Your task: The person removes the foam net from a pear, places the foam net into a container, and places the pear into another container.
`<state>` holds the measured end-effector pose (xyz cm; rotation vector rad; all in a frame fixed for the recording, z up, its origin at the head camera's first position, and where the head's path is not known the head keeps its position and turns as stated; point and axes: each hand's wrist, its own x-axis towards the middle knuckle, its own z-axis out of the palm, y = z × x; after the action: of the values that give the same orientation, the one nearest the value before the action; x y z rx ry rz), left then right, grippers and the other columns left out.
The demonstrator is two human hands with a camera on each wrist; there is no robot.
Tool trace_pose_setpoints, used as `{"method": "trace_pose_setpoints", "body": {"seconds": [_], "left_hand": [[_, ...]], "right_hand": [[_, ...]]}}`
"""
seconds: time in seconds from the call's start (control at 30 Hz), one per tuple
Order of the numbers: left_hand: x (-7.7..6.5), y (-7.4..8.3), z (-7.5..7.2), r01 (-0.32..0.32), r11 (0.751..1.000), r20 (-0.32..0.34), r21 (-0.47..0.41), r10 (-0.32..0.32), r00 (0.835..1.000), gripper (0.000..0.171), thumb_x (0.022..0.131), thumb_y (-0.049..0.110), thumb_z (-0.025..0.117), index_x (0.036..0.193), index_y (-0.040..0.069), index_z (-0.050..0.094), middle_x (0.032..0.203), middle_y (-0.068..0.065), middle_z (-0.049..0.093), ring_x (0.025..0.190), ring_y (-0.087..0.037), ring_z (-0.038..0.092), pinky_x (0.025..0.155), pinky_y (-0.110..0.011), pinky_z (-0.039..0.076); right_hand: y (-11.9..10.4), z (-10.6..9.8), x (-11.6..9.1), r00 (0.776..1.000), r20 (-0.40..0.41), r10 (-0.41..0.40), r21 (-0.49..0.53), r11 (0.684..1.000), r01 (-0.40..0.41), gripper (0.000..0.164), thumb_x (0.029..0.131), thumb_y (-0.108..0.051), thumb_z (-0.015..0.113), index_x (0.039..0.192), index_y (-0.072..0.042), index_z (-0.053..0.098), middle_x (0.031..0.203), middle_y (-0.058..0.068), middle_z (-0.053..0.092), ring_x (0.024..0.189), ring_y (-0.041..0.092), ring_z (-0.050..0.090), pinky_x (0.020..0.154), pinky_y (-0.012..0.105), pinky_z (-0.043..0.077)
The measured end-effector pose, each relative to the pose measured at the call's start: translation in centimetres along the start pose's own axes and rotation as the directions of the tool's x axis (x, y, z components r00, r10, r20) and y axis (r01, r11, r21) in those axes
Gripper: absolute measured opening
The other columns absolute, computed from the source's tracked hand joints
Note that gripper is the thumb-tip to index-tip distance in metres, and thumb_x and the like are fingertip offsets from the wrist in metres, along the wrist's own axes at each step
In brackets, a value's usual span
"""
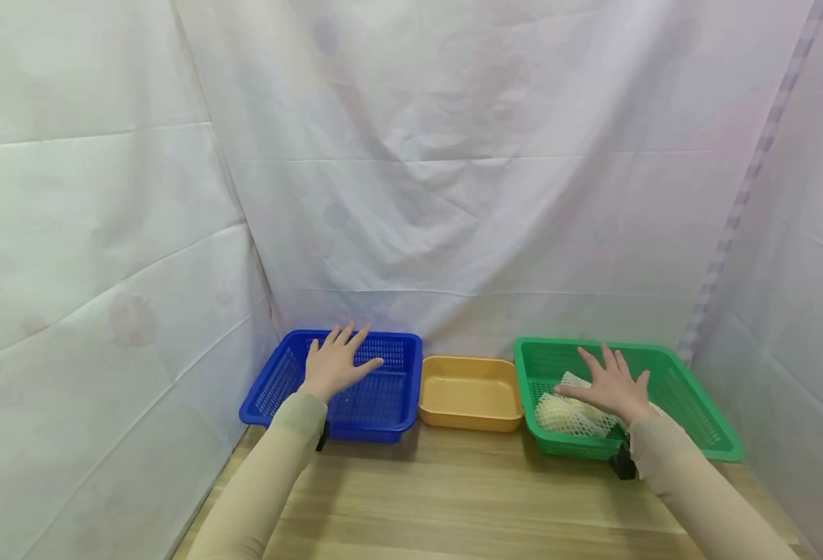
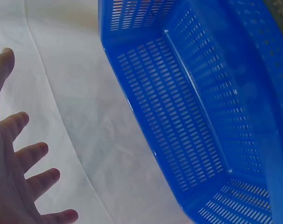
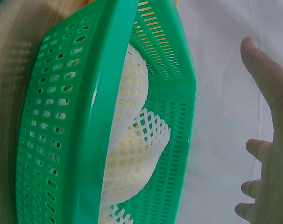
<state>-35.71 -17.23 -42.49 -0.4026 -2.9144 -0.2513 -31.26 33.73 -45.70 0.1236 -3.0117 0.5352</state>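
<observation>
My left hand (image 1: 334, 367) hovers over the blue basket (image 1: 409, 424) with its fingers spread and nothing in it. In the left wrist view that basket shows a bare slotted floor. On the other side, my right hand (image 1: 611, 386) is held above the green basket (image 1: 709, 420), fingers fanned out and holding nothing. Inside the green basket lie several pale yellow, rounded things in white foam netting (image 1: 567, 414). The right wrist view shows the netted pieces (image 3: 132, 158) close together behind the near wall, which hides their lower parts.
A shallow yellow-orange tray (image 1: 471, 422) stands between the two baskets. All three sit at the back of a wooden table (image 1: 453, 498). Pale cloth (image 1: 418, 155) hangs behind them and along both sides.
</observation>
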Motion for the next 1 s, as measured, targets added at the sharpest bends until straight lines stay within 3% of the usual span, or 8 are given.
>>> {"method": "trace_pose_setpoints", "body": {"seconds": [0.23,0.47,0.67,1.0], "left_hand": [[-0.8,0.6,0.7,-0.021,0.999,-0.006,-0.044,0.021,1.000,0.076,0.087,0.073,0.045,0.150,0.032,0.035,0.154,-0.008,0.034,0.140,-0.038,0.028,0.102,-0.071,0.022],[-1.9,1.1,1.7,-0.046,0.998,-0.006,-0.041,0.046,0.999,0.068,0.087,0.069,0.050,0.143,0.029,0.049,0.145,-0.006,0.046,0.132,-0.035,0.040,0.101,-0.063,0.032],[-2.7,1.4,2.8,-0.061,0.998,0.018,-0.023,0.061,0.998,0.072,0.085,0.076,0.043,0.138,0.029,0.054,0.140,-0.003,0.051,0.127,-0.032,0.045,0.100,-0.058,0.036],[-4.1,1.9,3.9,-0.092,0.995,0.056,-0.028,0.093,0.994,0.079,0.082,0.082,0.038,0.132,0.025,0.060,0.131,-0.003,0.058,0.118,-0.031,0.053,0.095,-0.060,0.040]], "right_hand": [[0.1,0.0,-0.1,1.000,0.002,0.010,0.007,1.000,-0.010,0.112,0.073,-0.078,0.059,0.155,-0.012,0.020,0.154,0.034,0.000,0.138,0.056,-0.003,0.089,0.081,-0.009],[0.3,0.0,-0.1,1.000,-0.003,0.018,0.012,1.000,-0.018,0.112,0.073,-0.079,0.059,0.155,-0.012,0.020,0.154,0.034,0.003,0.138,0.056,0.001,0.091,0.082,-0.002],[0.1,0.0,-0.1,1.000,0.010,0.016,0.016,1.000,-0.017,0.112,0.074,-0.078,0.058,0.155,-0.013,0.019,0.154,0.035,0.002,0.137,0.057,0.001,0.092,0.081,0.001],[-0.4,-0.1,-0.1,1.000,0.014,0.003,0.008,1.000,-0.003,0.111,0.074,-0.078,0.058,0.154,-0.011,0.020,0.153,0.035,0.006,0.136,0.058,0.006,0.091,0.081,0.005]]}}
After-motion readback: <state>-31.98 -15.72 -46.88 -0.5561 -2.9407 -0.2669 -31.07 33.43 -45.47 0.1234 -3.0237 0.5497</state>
